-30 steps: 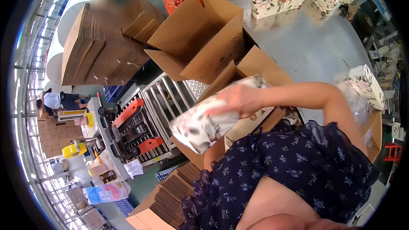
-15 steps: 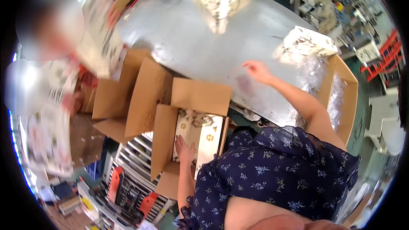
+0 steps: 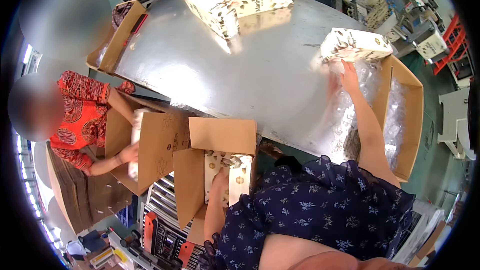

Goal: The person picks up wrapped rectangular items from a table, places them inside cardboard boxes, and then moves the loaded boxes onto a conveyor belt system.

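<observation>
On my far left a co-worker in a red top (image 3: 80, 115) reaches into their own carton (image 3: 155, 145). My left hand (image 3: 219, 179) is down inside the open cardboard box (image 3: 220, 137) at the table edge, resting on the floral packs (image 3: 235, 170); I cannot tell its grip. My right hand (image 3: 348, 68) stretches across the metal table (image 3: 225, 70), fingers spread against a floral pack (image 3: 356, 45) by the side carton (image 3: 412, 115).

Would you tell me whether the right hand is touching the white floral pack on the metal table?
Touching. The head view shows the right hand with its fingers laid against the lower edge of the white floral pack, no gap between them.
</observation>
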Action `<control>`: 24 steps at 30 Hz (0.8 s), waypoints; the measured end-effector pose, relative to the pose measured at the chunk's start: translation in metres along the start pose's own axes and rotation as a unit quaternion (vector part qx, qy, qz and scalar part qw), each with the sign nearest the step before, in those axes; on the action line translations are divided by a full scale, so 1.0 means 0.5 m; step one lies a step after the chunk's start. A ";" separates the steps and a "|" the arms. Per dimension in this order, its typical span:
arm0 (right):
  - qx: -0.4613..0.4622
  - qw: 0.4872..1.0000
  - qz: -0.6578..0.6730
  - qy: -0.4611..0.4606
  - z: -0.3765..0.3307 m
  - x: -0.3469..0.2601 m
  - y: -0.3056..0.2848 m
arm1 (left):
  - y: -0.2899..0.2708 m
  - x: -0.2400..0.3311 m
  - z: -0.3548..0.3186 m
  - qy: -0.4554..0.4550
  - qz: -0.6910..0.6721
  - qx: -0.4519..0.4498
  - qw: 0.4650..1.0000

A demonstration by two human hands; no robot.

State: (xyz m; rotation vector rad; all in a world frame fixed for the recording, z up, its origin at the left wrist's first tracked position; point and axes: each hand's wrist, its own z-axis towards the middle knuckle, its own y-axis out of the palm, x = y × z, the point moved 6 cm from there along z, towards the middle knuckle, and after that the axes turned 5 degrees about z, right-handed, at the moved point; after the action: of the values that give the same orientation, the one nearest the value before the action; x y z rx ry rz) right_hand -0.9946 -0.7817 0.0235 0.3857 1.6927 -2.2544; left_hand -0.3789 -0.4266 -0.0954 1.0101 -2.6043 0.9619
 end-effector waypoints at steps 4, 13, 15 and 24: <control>-0.072 0.997 -0.039 0.012 0.026 -0.061 0.093 | 0.045 -0.032 -0.003 0.047 -0.010 0.095 0.994; -0.079 0.989 -0.104 -0.069 0.029 -0.165 0.084 | 0.033 -0.011 -0.056 0.042 -0.028 0.169 0.984; -0.107 0.981 -0.140 -0.080 0.053 -0.114 0.157 | 0.037 -0.023 -0.081 0.034 -0.043 0.183 0.982; -0.044 0.996 -0.025 -0.076 0.120 -0.320 0.137 | 0.055 -0.072 -0.204 0.013 -0.076 0.212 0.974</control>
State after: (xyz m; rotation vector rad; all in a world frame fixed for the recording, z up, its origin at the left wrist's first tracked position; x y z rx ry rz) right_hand -0.8229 -0.8455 0.0407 0.1502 1.7325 -2.1737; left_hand -0.3755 -0.3275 -0.0445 1.2558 -2.3059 1.5154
